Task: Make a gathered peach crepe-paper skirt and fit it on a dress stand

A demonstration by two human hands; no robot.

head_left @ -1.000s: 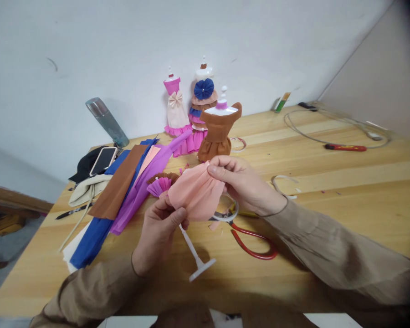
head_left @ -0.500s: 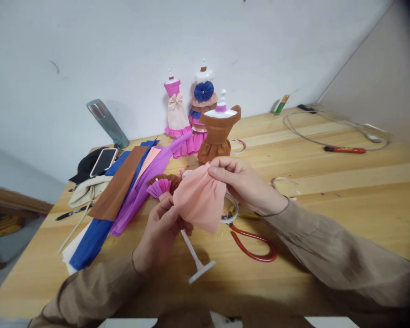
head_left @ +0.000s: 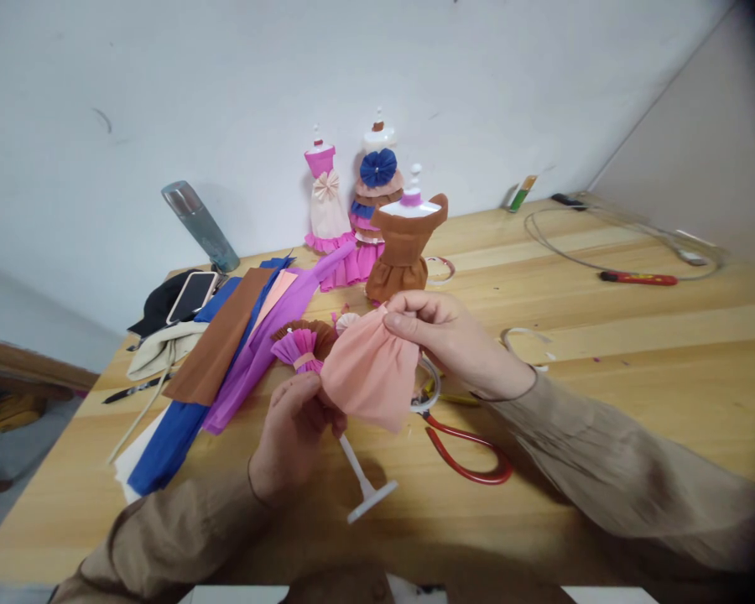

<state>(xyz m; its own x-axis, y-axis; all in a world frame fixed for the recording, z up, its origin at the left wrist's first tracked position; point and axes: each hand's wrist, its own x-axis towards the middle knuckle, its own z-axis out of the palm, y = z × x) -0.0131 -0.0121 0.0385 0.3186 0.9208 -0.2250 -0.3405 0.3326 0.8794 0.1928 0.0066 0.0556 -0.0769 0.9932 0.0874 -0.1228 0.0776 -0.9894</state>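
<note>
A gathered peach-pink crepe-paper skirt [head_left: 371, 369] hangs between my hands above the table. My right hand [head_left: 434, 335] pinches its bunched top edge between thumb and fingers. At its lower left, my left hand [head_left: 295, 419] is closed, thumb and curled fingers against the paper's edge. Below the left fingers a white stand [head_left: 358, 474] with a flat base sticks out at a tilt; its upper end is hidden, so I cannot tell whether the hand grips it. Just beyond the left hand lie a purple paper bow [head_left: 299, 348] and a pleated brown piece [head_left: 322, 335].
Behind my hands stands a brown-dressed mini mannequin [head_left: 406, 239], with two dressed ones [head_left: 324, 189] by the wall. Red-handled scissors [head_left: 471, 457] and a tape roll [head_left: 433, 386] lie under my right hand. Crepe strips [head_left: 220, 344], a phone [head_left: 192, 298] and a bottle [head_left: 201, 226] are left.
The left thumb has shifted slightly down along the paper's edge, uncovering more of the purple bow's band. The right hand keeps its pinch. The whole view has shifted slightly.
</note>
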